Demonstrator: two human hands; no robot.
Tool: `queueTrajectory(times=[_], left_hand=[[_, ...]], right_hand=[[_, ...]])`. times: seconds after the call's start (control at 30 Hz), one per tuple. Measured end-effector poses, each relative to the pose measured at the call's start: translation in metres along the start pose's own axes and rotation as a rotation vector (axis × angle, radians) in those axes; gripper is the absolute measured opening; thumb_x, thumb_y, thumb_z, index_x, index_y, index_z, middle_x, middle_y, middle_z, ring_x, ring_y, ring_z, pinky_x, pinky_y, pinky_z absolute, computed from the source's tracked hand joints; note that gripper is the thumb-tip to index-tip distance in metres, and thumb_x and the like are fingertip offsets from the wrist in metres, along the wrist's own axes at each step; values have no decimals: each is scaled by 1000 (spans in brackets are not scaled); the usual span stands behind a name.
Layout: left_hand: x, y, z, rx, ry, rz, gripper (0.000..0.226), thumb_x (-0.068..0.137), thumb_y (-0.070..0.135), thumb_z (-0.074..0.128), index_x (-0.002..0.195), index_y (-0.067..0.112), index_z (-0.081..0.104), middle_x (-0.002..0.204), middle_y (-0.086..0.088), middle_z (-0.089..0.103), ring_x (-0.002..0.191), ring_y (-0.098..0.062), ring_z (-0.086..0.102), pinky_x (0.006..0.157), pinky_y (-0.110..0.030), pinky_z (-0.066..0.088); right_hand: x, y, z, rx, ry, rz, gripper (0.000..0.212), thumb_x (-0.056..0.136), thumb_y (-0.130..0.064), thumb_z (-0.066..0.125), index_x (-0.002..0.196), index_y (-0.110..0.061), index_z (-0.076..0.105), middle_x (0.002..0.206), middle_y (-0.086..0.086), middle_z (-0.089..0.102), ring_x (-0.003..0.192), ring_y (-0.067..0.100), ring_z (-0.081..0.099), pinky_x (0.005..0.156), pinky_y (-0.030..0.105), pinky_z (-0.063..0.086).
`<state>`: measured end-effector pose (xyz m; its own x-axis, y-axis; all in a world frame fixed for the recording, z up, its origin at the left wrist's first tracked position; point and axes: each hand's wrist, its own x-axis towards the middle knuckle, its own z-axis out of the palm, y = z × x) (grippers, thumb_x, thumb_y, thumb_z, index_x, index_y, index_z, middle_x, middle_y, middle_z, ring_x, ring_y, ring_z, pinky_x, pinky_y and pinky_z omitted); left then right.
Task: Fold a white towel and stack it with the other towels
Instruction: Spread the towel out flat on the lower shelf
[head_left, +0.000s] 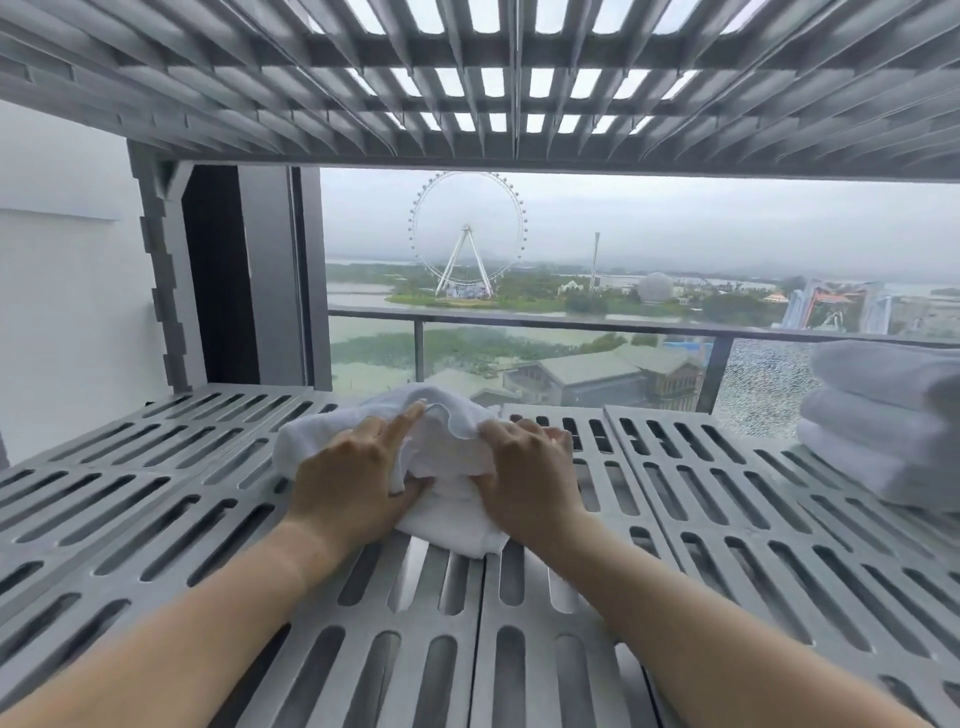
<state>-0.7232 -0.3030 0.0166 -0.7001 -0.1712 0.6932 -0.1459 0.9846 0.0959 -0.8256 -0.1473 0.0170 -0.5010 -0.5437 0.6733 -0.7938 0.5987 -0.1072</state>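
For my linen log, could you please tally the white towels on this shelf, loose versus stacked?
Loose white towel, mid-fold: 1
Folded white towels stacked at the right: 3 visible, partly cut off by the frame edge
Total: 4 towels

The white towel (457, 452) and the stack of folded towels (878, 431) are seen as soft, matt cloth. The slotted shelf (156, 519) is finished in smooth matt grey. The balcony panes (571, 358) are shown as glossy glass.
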Motion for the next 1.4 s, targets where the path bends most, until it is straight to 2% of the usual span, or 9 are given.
queueTrajectory(times=[0.1,0.23,0.4,0.67,0.83,1.0,1.17,1.33,1.4], left_hand=[[4,3,-8,24,146,-7,78,74,50,68,141,33,31,107,-4,66,71,-25,66,49,-30,48],[11,10,-13,143,180,144,99,61,52,79,143,38,24,126,-9,55,67,-27,67,43,-35,53],[14,18,-4,221,-123,77,56,79,54,60,125,36,34,140,-6,32,100,-28,60,61,-36,51],[29,-13,-32,204,16,-17,38,84,28,63,117,27,44,135,-8,40,85,-28,64,59,-34,52],[19,-40,-41,228,-46,50,35,86,8,51,114,28,44,137,-7,34,83,-26,63,55,-31,48],[2,-82,-49,229,-77,8,32,86,4,49,108,26,48,140,-7,30,86,-28,62,61,-38,56],[-5,-108,-55,115,-129,-16,35,81,6,56,107,28,49,138,-7,31,97,-30,60,67,-38,56],[-11,-102,-52,-80,-453,52,43,68,31,55,105,46,41,138,16,9,119,-18,38,89,-34,47],[-11,-96,-53,-178,-443,-8,34,68,45,53,101,45,44,139,17,12,124,-16,34,94,-35,41]], right_hand=[[4,0,-9,127,135,-37,36,78,-19,61,114,-18,61,107,1,67,101,30,56,95,47,37],[11,-9,-21,313,174,-104,39,79,-15,64,117,-15,61,103,5,65,93,30,58,75,33,44],[1,-13,-15,146,-164,-180,49,84,-38,58,131,-25,49,116,3,56,104,27,55,81,37,48],[-6,-30,-25,26,-221,164,87,66,-62,69,125,-8,35,120,6,42,113,22,43,97,31,39],[-8,-59,-8,5,-465,141,54,82,-44,58,123,-10,51,125,7,51,115,25,46,94,34,42],[-1,-58,-11,-133,-510,52,23,90,-9,40,101,-6,60,101,12,62,97,26,58,82,29,42],[1,-19,-25,-144,-458,171,21,89,-18,51,105,-9,63,102,9,62,99,25,60,79,28,46],[8,-32,-31,-15,-401,139,32,85,-28,56,116,-22,62,127,-1,59,120,18,51,103,29,37],[10,-47,-27,22,-362,112,35,83,-40,57,115,-28,62,122,-6,63,115,15,55,98,28,42]])
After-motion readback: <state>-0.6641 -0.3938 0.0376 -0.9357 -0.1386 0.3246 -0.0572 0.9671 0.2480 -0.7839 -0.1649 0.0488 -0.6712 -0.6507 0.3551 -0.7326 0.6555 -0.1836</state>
